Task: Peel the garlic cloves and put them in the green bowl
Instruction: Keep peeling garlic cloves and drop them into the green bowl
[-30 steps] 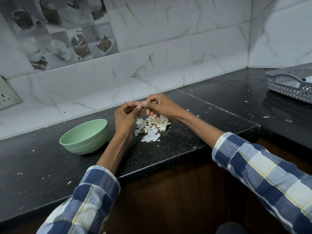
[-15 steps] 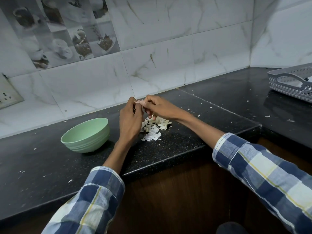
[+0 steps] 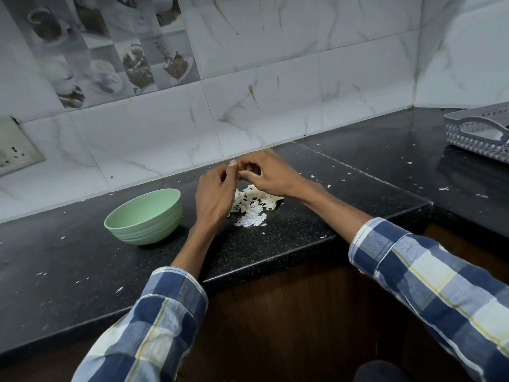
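My left hand [image 3: 213, 193] and my right hand [image 3: 265, 172] meet above the black counter, fingers curled together around a small garlic clove [image 3: 233, 162]; only its pale tip shows between the fingertips. Beneath the hands lies a heap of white garlic skins [image 3: 254, 206] on the counter. The green bowl [image 3: 146, 216] stands upright to the left of my left hand, a short gap away. Its inside is hidden from this angle.
The black speckled counter [image 3: 344, 188] has scattered skin flakes and a front edge close to my forearms. A grey perforated plastic basket [image 3: 479, 130] sits at the far right. A tiled wall runs behind, with a switch plate [image 3: 13, 150] at the left.
Both hands have stayed together on the clove and shifted slightly; my left hand has rotated so its back now faces the camera. The bowl and skins have not moved.
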`<action>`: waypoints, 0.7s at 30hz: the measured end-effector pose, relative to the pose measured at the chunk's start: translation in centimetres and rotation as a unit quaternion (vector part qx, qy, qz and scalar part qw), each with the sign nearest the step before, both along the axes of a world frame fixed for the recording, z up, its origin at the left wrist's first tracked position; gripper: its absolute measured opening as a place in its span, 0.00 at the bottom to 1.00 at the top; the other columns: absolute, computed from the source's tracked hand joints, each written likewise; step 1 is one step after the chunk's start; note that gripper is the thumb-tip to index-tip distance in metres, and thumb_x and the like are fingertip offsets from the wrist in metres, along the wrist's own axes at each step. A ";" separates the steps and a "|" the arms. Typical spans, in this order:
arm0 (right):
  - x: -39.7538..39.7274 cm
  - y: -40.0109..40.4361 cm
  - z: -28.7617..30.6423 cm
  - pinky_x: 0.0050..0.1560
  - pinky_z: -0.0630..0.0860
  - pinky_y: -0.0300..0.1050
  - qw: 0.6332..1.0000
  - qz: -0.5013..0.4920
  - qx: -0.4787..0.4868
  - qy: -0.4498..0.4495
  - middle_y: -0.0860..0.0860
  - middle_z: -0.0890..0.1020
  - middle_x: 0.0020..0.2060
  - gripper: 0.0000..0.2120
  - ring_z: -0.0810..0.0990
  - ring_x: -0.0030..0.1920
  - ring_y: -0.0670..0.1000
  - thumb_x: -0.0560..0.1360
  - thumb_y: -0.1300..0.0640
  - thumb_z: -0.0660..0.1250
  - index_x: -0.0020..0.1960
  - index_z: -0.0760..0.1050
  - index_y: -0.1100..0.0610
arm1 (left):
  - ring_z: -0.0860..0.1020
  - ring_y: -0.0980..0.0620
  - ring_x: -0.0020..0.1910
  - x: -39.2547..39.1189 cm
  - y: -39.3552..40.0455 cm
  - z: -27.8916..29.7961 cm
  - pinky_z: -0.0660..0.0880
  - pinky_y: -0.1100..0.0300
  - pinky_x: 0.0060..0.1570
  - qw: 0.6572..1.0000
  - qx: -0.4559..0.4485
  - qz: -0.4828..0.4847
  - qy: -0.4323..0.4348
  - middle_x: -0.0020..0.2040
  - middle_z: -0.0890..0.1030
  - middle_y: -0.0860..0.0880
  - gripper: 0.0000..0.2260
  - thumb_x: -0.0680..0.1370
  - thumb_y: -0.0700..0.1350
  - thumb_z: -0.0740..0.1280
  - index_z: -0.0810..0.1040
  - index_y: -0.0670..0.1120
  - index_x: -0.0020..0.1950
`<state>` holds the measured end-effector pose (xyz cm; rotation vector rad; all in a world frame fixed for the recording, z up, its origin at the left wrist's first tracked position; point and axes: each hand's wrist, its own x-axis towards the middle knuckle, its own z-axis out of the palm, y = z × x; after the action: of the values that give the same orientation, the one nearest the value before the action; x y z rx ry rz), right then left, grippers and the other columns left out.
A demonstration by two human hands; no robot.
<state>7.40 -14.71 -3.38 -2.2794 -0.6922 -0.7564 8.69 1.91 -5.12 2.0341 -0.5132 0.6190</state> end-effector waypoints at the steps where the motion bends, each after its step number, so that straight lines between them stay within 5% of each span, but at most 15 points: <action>1: 0.0 0.0 0.0 0.37 0.68 0.45 1.000 0.002 -0.003 -0.008 0.57 0.80 0.34 0.09 0.71 0.33 0.50 0.81 0.57 0.70 0.44 0.81 0.60 | 0.76 0.41 0.32 0.1 0.1 0.0 0.77 0.44 0.39 1.000 0.009 0.010 -0.013 0.31 0.78 0.42 0.26 0.84 0.61 0.56 0.79 0.47 0.37; 5: 0.0 0.2 0.1 0.39 0.75 0.49 0.999 0.012 0.026 -0.020 0.54 0.82 0.34 0.08 0.78 0.36 0.55 0.79 0.55 0.73 0.44 0.82 0.58 | 0.66 0.55 0.28 0.3 0.3 0.1 0.64 0.53 0.34 0.999 -0.007 0.004 -0.053 0.25 0.70 0.54 0.24 0.87 0.54 0.58 0.82 0.46 0.38; 8: 0.2 0.2 0.0 0.38 0.80 0.44 0.995 0.043 0.081 0.051 0.54 0.84 0.34 0.11 0.83 0.34 0.51 0.81 0.50 0.71 0.48 0.81 0.58 | 0.63 0.57 0.27 0.3 0.2 0.2 0.58 0.58 0.31 0.998 -0.034 0.005 -0.061 0.24 0.67 0.55 0.22 0.88 0.52 0.61 0.77 0.45 0.37; 12: 0.4 0.4 -0.2 0.36 0.80 0.39 0.976 0.085 0.143 0.142 0.47 0.80 0.31 0.20 0.82 0.33 0.48 0.84 0.47 0.63 0.49 0.79 0.64 | 0.64 0.59 0.26 0.0 -0.1 0.2 0.59 0.64 0.29 0.998 -0.048 -0.014 -0.043 0.24 0.70 0.57 0.20 0.88 0.50 0.62 0.75 0.50 0.36; 21: 0.8 0.7 -0.5 0.36 0.81 0.40 0.956 0.146 0.153 0.204 0.49 0.77 0.32 0.13 0.80 0.34 0.48 0.86 0.53 0.61 0.47 0.76 0.59 | 0.71 0.62 0.24 -0.3 -0.3 0.2 0.67 0.67 0.30 0.995 -0.084 -0.046 -0.018 0.25 0.79 0.57 0.22 0.88 0.47 0.62 0.78 0.52 0.33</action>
<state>8.22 -14.01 -3.88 -1.9078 -0.6423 -0.2189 8.41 1.62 -4.90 1.8337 -0.5532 0.6228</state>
